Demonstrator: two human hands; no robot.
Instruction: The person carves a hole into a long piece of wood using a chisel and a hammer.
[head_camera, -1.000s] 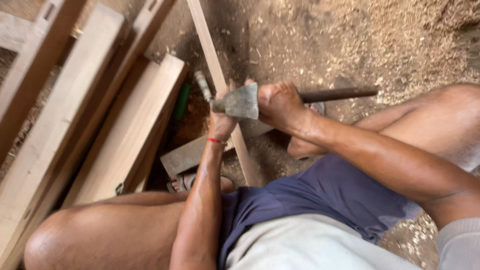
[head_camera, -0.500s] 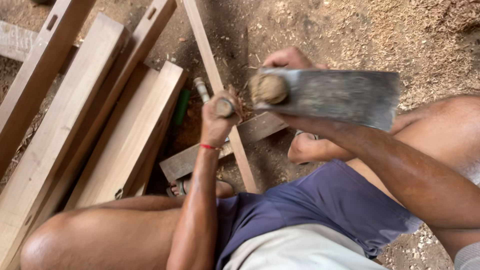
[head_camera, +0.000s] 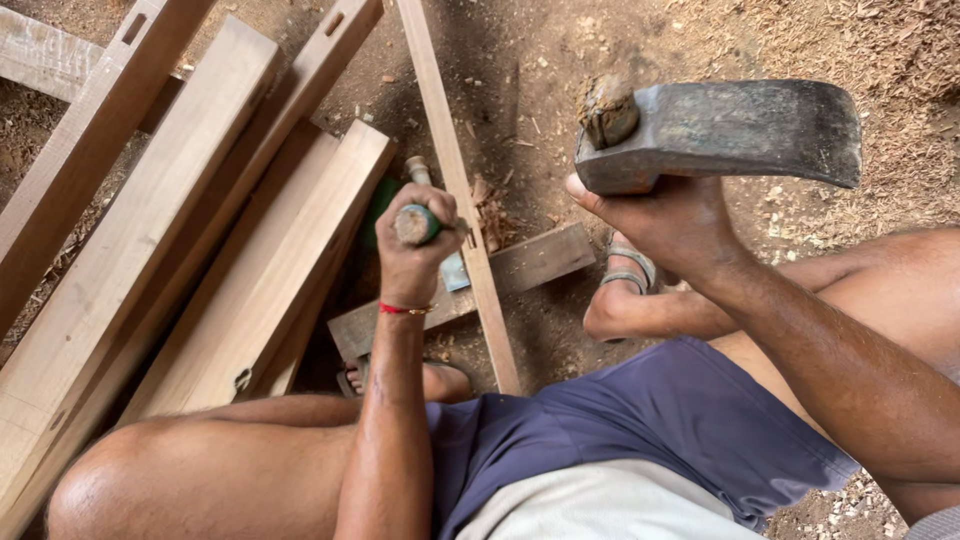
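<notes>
My left hand (head_camera: 413, 250) grips a green-handled chisel (head_camera: 417, 223), held upright with its blade against a long narrow wooden strip (head_camera: 455, 170). The strip lies across a short wooden block (head_camera: 530, 262) on the dirt floor. My right hand (head_camera: 672, 222) holds an axe (head_camera: 715, 132) just under its dark iron head, raised high near the camera, to the right of and above the chisel. The axe's handle is hidden by my hand. My sandalled foot (head_camera: 625, 290) rests by the block.
Several thick planed beams (head_camera: 150, 200) with mortise slots lie side by side at the left. A second chisel handle (head_camera: 417, 170) lies beside the strip. Sawdust and wood chips (head_camera: 880, 40) cover the ground at the upper right. My bare knees frame the lower view.
My right hand has lifted the axe head from down on the chisel's top up towards the camera. My left hand has kept the chisel on the strip.
</notes>
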